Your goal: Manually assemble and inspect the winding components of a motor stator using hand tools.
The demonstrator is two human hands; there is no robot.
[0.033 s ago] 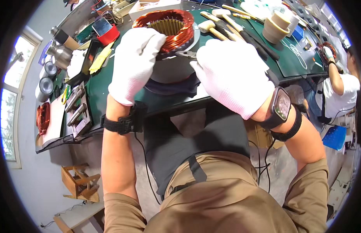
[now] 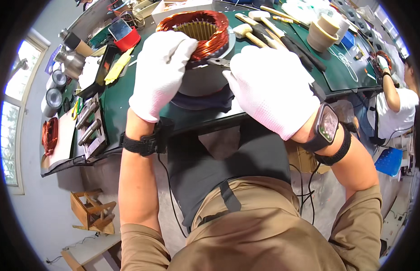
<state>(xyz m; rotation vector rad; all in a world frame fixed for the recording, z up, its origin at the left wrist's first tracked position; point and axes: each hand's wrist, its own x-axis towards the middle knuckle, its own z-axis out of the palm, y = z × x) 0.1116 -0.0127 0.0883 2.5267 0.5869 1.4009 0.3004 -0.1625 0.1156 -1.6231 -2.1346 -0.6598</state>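
Observation:
A motor stator [image 2: 213,45] with thick copper windings and yellowish slot liners stands at the bench's near side, on a pale round base. My left hand [image 2: 162,67], in a white knit glove, is closed at the near left edge of its winding. What those fingers pinch is hidden behind them. In my gloved right hand [image 2: 275,88] is a pair of pliers [image 2: 219,62]; their metal jaws point left, at the winding's near lower edge. The handles are covered by my palm. Dark cloth [image 2: 203,100] lies around the base's foot.
Mallets [image 2: 243,31] and dark-handled tools lie right of the stator, near stacked beige cups [image 2: 322,32]. To the left are a yellow glove [image 2: 118,67], a red container [image 2: 127,43], a metal fixture [image 2: 91,128] and a copper coil [image 2: 50,135]. A co-worker [image 2: 397,101] sits far right.
My left hand and the stator sit very slightly farther right in the picture. The pliers keep their place at the winding's edge, and both grips look the same.

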